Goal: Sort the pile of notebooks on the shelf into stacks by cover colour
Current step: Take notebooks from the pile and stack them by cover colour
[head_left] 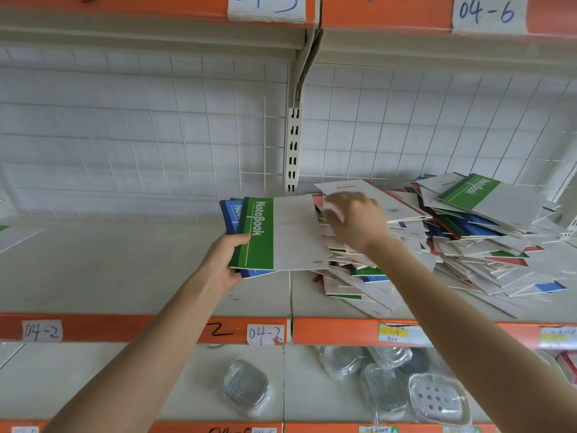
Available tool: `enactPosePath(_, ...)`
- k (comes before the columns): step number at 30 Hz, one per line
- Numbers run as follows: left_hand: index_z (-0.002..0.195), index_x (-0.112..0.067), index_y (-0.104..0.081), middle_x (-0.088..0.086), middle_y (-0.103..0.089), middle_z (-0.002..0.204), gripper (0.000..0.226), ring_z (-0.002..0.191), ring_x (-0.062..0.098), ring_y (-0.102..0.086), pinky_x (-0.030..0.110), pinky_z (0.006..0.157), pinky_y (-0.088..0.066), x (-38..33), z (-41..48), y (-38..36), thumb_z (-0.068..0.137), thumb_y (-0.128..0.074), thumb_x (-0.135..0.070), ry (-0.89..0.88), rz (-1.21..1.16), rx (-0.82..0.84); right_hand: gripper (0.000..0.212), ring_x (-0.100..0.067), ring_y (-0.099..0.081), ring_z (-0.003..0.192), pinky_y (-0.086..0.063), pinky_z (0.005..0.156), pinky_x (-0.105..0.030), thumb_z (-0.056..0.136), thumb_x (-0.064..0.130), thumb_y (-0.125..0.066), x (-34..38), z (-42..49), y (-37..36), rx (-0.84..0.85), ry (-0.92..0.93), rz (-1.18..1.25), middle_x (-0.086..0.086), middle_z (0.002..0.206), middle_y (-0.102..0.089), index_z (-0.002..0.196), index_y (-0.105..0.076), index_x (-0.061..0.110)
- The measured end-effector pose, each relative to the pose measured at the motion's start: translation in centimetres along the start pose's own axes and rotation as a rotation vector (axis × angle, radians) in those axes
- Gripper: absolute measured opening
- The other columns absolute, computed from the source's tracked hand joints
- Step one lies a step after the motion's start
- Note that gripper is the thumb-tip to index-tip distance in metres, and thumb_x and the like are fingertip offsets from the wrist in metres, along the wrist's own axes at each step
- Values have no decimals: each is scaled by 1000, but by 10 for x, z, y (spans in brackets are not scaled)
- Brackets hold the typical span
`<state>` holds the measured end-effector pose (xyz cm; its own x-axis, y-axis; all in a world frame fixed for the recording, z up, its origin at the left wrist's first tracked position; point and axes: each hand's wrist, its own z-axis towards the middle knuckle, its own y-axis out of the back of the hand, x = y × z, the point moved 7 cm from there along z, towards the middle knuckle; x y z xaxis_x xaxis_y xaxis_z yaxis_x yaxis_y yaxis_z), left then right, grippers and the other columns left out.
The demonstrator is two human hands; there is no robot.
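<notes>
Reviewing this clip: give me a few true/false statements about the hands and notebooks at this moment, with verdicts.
1. The left hand grips a green notebook with blue notebooks beneath it. True.
2. The right hand is out of view. False: it reaches into the pile of notebooks.
3. The pile lies on the right part of the shelf. True.
4. The pile holds only green covers. False: blue and red covers show too.

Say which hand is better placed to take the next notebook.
Right. The right hand is at the pile; the left hand is full, holding the green notebook over a blue notebook.
</notes>
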<state>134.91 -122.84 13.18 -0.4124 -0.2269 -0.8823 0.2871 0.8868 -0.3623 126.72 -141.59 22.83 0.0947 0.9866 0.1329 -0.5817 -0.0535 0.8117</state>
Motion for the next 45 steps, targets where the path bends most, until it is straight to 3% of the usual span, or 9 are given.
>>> enactPosePath(3, 117, -15, -53, 11, -65, 102, 26, 84, 24, -62, 35, 66, -49, -2, 0, 6, 91, -51, -9, -19, 59, -35, 46, -33, -47, 115, -40, 92, -41, 93, 45, -43, -53, 2, -12, 391, -473, -227, -13, 126, -51, 127, -48, 14)
enactPosePath(8, 114, -18, -51, 6, -63, 91, 23, 80, 22, -60, 33, 60, -46, -6, -3, 9, 93, -50, -10, -49, 52, -45, 30, -27, -50, 83, -39, 67, -29, 97, 30, -39, -46, 5, -7, 384, -320, -360, -9, 95, -56, 112, -55, 10)
enactPosePath(13, 116, -18, -50, 4, -61, 88, 23, 75, 19, -58, 30, 56, -44, -8, -4, 14, 94, -49, -10, -64, 15, -72, 24, -29, -60, 93, -41, 63, -30, 93, 5, -42, -15, -2, 5, 320, -244, -519, -12, 101, -61, 116, -49, 3)
enactPosePath(26, 127, -20, -50, 5, -63, 108, 30, 77, 17, -61, 31, 57, -46, -16, -1, 42, 97, -49, -16, -77, -11, -103, 25, -42, -59, 73, -42, 59, -37, 89, -3, -40, 66, 1, 66, -267, -96, 136, -25, 83, -65, 103, -60, -4)
enactPosePath(29, 127, -22, -50, 1, -63, 99, 28, 80, 18, -61, 30, 59, -46, -18, 0, 51, 99, -47, -25, -86, -36, -114, 27, -34, -57, 80, -28, 59, -28, 92, -1, -37, 59, 3, 40, -171, -269, 318, -21, 90, -65, 99, -63, -5)
enactPosePath(33, 127, -21, -50, 4, -65, 100, 32, 83, 22, -63, 33, 61, -49, -17, 1, 60, 99, -45, -35, -68, -82, -121, 24, -32, -58, 70, -52, 69, -39, 86, -3, -34, 43, -6, -14, 2, -516, 465, -21, 74, -58, 79, -57, -6)
enactPosePath(38, 121, -19, -52, 9, -65, 112, 31, 89, 24, -64, 35, 66, -51, -16, 1, 53, 92, -57, -29, -71, -95, -4, 30, -11, -48, 35, -36, 38, -19, 87, -1, -33, 56, -25, -46, 225, -513, 461, -6, 49, -51, 61, -46, 7)
enactPosePath(42, 123, -17, -50, 9, -61, 109, 35, 92, 26, -60, 34, 64, -49, -14, 4, 53, 90, -59, -12, -68, -26, -44, 19, -28, -56, 81, -38, 62, -27, 91, 13, -44, 57, -19, -31, 163, -373, 182, -13, 90, -63, 94, -62, 8)
enactPosePath(45, 126, -17, -48, 10, -60, 111, 39, 100, 29, -57, 37, 69, -49, -10, 7, 51, 90, -59, -10, -65, -10, -44, 40, -32, -42, 119, -40, 91, -40, 93, 23, -45, 26, -11, -13, 178, -389, -208, -14, 128, -47, 132, -44, 15)
